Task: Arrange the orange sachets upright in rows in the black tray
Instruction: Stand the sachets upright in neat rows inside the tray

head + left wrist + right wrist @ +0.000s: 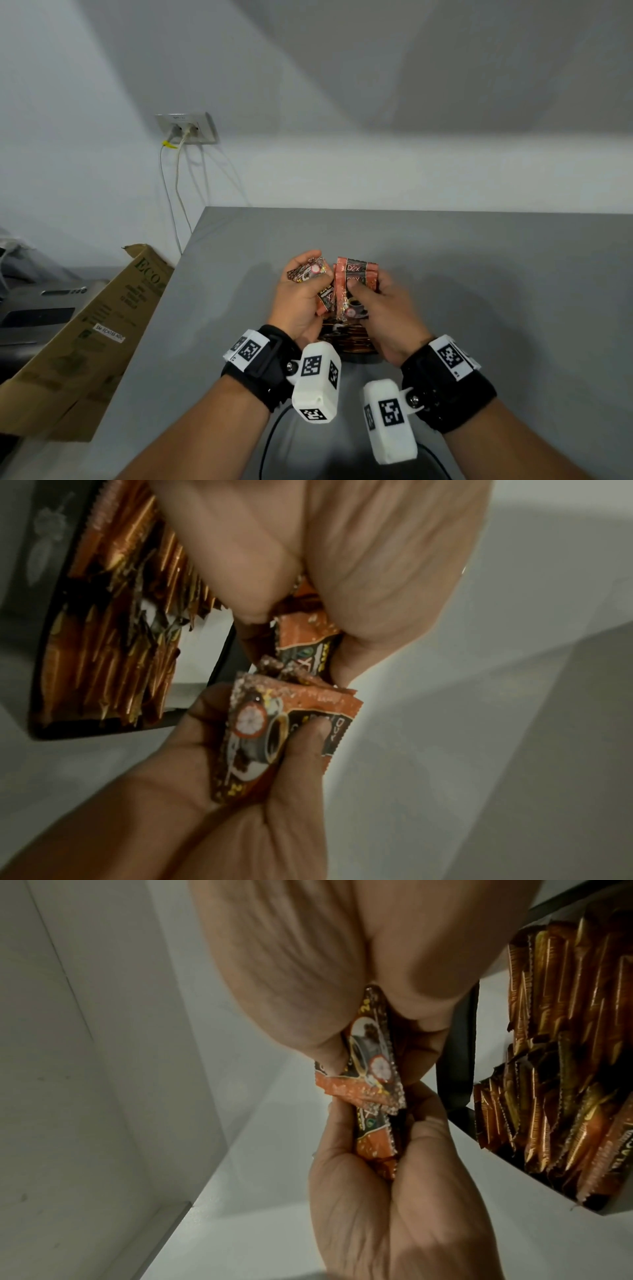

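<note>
Both hands are up over the grey counter (pixel 479 291), close together, and each one is clamped on sachets. The left hand (pixel 301 301) grips a small bunch of orange sachets (pixel 310 270), thumb pressing across them, the packets lying tilted in the palm. The right hand (pixel 383 308) holds its own bundle of sachets (pixel 356 277) standing more or less upright, the "D2X" print facing the head camera, thumb laid across the front. The two bundles meet in the middle, edges touching or overlapping between the hands.

From the left wrist view, the right hand (pixel 267 791) shows pinching a sachet with a coffee cup printed on it (pixel 274 737), while the left hand (pixel 359 574) fills the top of the picture with another orange packet caught under its thumb. The right wrist view gives the mirror of that: the left hand (pixel 394 1191) curled round a packet from below, the right hand (pixel 308 974) above.

Right underneath the hands sits the black tray (pixel 359 358), mostly hidden by them in the head view. The wrist cameras show it better: the tray (pixel 55 615) holds sachets already standing on edge (pixel 113 642), packed side by side in rows, their crimped tops pointing up. Whether the tray is full, I cannot tell.

Off to the left, a cardboard box (pixel 96 325) leans by the counter edge, and a wall socket (pixel 186 128) has two cables hanging from it.
</note>
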A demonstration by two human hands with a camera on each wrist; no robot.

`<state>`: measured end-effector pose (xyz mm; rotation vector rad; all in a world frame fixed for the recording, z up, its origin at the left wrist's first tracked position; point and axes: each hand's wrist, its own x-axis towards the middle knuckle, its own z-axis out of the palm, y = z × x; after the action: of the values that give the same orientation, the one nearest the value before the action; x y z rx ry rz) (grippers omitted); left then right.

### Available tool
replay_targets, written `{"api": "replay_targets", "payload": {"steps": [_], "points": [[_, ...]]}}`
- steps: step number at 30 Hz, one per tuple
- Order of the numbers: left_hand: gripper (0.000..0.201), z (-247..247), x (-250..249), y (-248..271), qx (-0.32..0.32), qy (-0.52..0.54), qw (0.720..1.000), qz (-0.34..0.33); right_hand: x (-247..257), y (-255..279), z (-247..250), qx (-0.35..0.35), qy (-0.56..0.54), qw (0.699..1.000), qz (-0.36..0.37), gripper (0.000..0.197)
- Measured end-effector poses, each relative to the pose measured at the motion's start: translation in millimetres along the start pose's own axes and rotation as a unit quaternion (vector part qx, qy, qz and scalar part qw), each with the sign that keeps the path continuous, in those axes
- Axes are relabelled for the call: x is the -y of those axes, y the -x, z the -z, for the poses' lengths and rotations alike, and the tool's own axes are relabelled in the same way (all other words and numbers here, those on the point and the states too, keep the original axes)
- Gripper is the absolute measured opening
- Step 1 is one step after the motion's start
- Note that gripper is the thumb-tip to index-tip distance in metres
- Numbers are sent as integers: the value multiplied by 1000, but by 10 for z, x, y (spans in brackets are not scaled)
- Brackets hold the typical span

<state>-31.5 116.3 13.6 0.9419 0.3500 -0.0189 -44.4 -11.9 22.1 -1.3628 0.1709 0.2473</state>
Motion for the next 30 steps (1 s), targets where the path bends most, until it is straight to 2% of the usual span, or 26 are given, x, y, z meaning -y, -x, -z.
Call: {"api": "replay_targets", "payload": {"steps": [4, 7, 9, 10, 11, 13, 16, 18, 21, 23, 26, 30], "points": [[21, 29, -60, 26, 32, -32, 999, 21, 18, -8, 25, -2, 36, 999, 24, 17], [10, 102, -224, 0, 85, -108, 987, 82, 182, -72, 162, 25, 171, 983, 67, 16], [18, 142, -316, -22, 131, -190, 970, 81, 318, -134, 238, 60, 264, 959, 80, 16], [22, 136, -343, -17, 145, -235, 958, 77, 367, -158, 258, 61, 270, 957, 87, 16], [25, 136, -351, -24, 143, -268, 950, 69, 389, -183, 269, 45, 252, 962, 96, 16], [30, 126, -344, -20, 108, -258, 958, 58, 380, -217, 268, -7, 153, 984, 92, 18], [36, 146, -282, -31, 56, -185, 980, 44, 298, -151, 200, -10, -4, 1000, 18, 20], [39, 124, -200, -23, 43, -158, 986, 41, 191, -123, 145, 6, -19, 1000, -7, 23], [36, 38, -119, 24, 62, -148, 986, 53, 123, -124, 56, 11, -13, 1000, -24, 24], [29, 32, -120, 34, 66, -110, 988, 85, 146, -146, 49, -7, -23, 999, -25, 24], [31, 92, -156, 7, 54, -31, 991, 122, 201, -158, 151, -22, -61, 997, -32, 22], [33, 109, -175, -20, 25, -19, 998, 58, 204, -111, 228, -5, -87, 995, -50, 23]]}}
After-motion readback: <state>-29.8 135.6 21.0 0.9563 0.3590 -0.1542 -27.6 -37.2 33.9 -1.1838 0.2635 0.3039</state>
